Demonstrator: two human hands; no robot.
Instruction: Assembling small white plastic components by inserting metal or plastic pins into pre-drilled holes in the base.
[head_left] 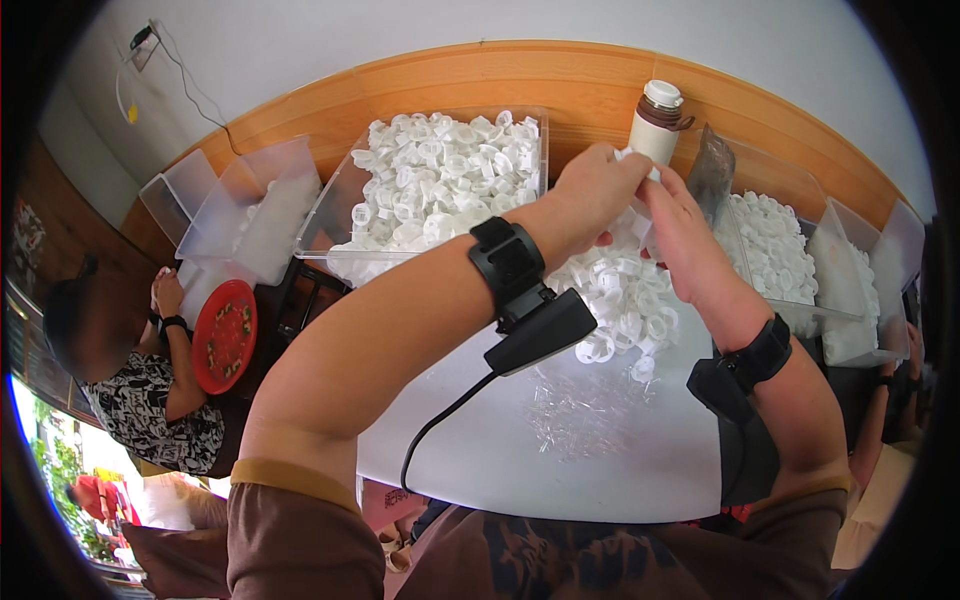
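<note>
The left hand (pixel 598 190) and the right hand (pixel 685 225) meet above the far right part of the pale bench (pixel 460 455), their fingertips close together and pinching a small white piece (pixel 654 174) between them. Only bits of it show among the fingers, so its long axis and the way it points cannot be told. The left hand reaches in with its back uppermost; the right slants far and to the left to meet it.

Below the hands lies a loose heap of white plastic rings (pixel 630 310), facing many ways. Just nearer on the bench is a scatter of thin clear slivers (pixel 585 415), their long axes crossing in all directions. A clear bin (pixel 330 212) heaped with white plastic parts (pixel 450 180) stands far and to the left of the hands. Just beyond the hands a cream bottle (pixel 652 132) with a white lid stands upright, and a dark plastic bag (pixel 712 175) is to its right. Farther right, more white parts (pixel 770 245) fill another clear container. At far left, a person sits near a red tray (pixel 206 352).
</note>
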